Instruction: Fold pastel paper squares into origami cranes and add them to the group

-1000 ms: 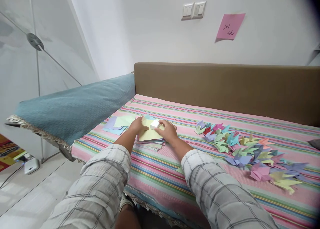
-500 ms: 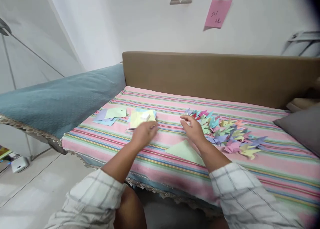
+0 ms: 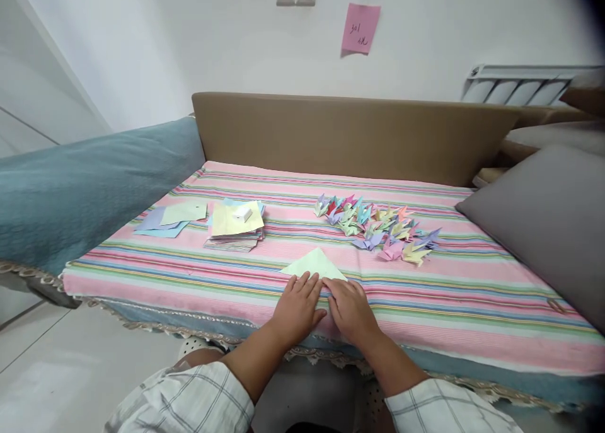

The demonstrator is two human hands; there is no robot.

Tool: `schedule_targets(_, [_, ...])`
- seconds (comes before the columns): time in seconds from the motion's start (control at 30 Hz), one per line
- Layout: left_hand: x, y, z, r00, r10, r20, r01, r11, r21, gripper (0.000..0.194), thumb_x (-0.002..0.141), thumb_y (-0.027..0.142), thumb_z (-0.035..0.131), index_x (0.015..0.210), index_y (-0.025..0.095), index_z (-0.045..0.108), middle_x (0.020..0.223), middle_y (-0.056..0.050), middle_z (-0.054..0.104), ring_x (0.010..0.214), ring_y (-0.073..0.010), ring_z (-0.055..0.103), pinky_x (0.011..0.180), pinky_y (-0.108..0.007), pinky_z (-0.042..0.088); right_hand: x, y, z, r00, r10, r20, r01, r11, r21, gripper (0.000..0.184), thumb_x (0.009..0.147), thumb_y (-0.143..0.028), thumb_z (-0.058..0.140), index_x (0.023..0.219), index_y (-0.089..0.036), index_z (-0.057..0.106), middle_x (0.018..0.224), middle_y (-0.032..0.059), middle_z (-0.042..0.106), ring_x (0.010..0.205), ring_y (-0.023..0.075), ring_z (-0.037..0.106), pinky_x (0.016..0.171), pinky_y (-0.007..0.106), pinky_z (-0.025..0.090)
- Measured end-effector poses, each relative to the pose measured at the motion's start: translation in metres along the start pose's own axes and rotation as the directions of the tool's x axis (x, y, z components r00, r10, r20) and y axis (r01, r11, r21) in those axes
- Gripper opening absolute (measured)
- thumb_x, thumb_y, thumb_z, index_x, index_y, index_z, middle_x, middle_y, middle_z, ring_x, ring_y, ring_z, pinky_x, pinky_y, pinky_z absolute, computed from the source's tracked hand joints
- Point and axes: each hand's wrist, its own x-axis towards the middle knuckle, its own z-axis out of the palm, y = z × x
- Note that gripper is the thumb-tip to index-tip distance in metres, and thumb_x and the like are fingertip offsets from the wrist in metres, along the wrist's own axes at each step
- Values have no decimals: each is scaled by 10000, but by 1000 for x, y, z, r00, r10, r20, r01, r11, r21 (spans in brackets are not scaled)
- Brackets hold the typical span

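Both hands have come away from the stack of paper since the earlier frames and now meet at the green paper. I see it as a folded triangle lying on the striped cloth, its point just beyond the fingertips and its near edge under them. On the left hand the fingers lie stretched out and side by side, gripping nothing; on the right hand they curve down, and I cannot tell whether they pinch the edge. Beyond the fingers to the left sits the stack, with a white block on it; beyond them to the right lie the paper birds. I judge the step to be squaring or pressing this first fold. Next calls for even pressure along the crease, corners kept aligned.
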Motion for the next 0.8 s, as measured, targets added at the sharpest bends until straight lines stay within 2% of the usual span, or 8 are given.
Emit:
schedule_targets(0.13, [-8, -11, -8, 996, -92, 16, 91, 994, 52, 647, 831, 514, 455, 1364, 157, 369, 1445, -98, 327, 1339, -293, 268, 1083, -480, 231, -9, 17, -8, 999, 15, -38, -18, 998, -65, 334, 865, -180, 401, 1155, -182, 565, 1093, 75, 653, 1052, 225, 556, 961, 428, 328])
schedule_targets(0.23, [-14, -21, -21, 985, -166, 52, 162, 984, 76, 640, 810, 505, 499, 1341, 159, 406, 1430, -103, 352, 1326, -294, 297, 1072, -474, 264, -15, 32, -12, 997, 47, -56, -52, 995, -80, 299, 866, -222, 423, 1102, -180, 603, 1050, 72, 667, 991, 229, 579, 909, 407, 383])
schedule_targets(0.33, [-15, -31, -33, 971, -232, 63, 226, 970, 85, 574, 801, 476, 528, 1275, 155, 486, 1386, -125, 421, 1291, -294, 361, 1048, -442, 314, -16, 40, -14, 992, 109, -67, -112, 993, -45, 284, 871, -264, 426, 1070, -198, 617, 1019, 61, 673, 946, 225, 589, 843, 380, 427])
schedule_targets(0.4, [-10, -38, -38, 967, -252, 26, 250, 966, 68, 497, 828, 457, 493, 1219, 153, 537, 1334, -130, 487, 1245, -280, 425, 1019, -402, 356, -13, 41, -13, 985, 154, -76, -154, 988, 10, 295, 875, -308, 429, 1090, -205, 602, 1031, 60, 661, 943, 219, 581, 808, 356, 442])
schedule_targets(0.5, [3, -46, -39, 954, -287, -88, 291, 956, 28, 487, 856, 422, 453, 1250, 139, 499, 1332, -138, 486, 1212, -265, 457, 1012, -381, 362, -5, 42, -8, 970, 209, -122, -204, 978, 46, 355, 846, -384, 484, 1132, -194, 575, 1068, 82, 623, 973, 237, 550, 812, 360, 438])
schedule_targets(0.57, [12, -49, -37, 944, -307, -122, 310, 951, 3, 511, 840, 406, 480, 1266, 123, 475, 1349, -156, 461, 1233, -274, 430, 1020, -393, 346, 0, 43, -4, 961, 234, -145, -233, 972, 30, 379, 812, -409, 531, 1116, -188, 586, 1060, 92, 610, 971, 252, 536, 828, 382, 426])
schedule_targets(0.7, [22, -47, -33, 924, -369, -97, 370, 929, -7, 433, 806, 376, 526, 1189, 176, 538, 1367, -146, 438, 1235, -310, 416, 988, -464, 354, 4, 47, 3, 961, 232, -152, -230, 973, 29, 326, 789, -390, 560, 1059, -215, 618, 1023, 80, 607, 944, 244, 537, 826, 380, 418])
schedule_targets(0.8, [24, -45, -32, 916, -391, -90, 391, 920, -23, 372, 788, 356, 547, 1130, 214, 578, 1378, -116, 432, 1231, -307, 420, 983, -485, 346, 5, 48, 4, 961, 223, -163, -216, 975, 55, 297, 780, -376, 571, 1028, -221, 626, 1029, 77, 605, 945, 241, 540, 825, 377, 419])
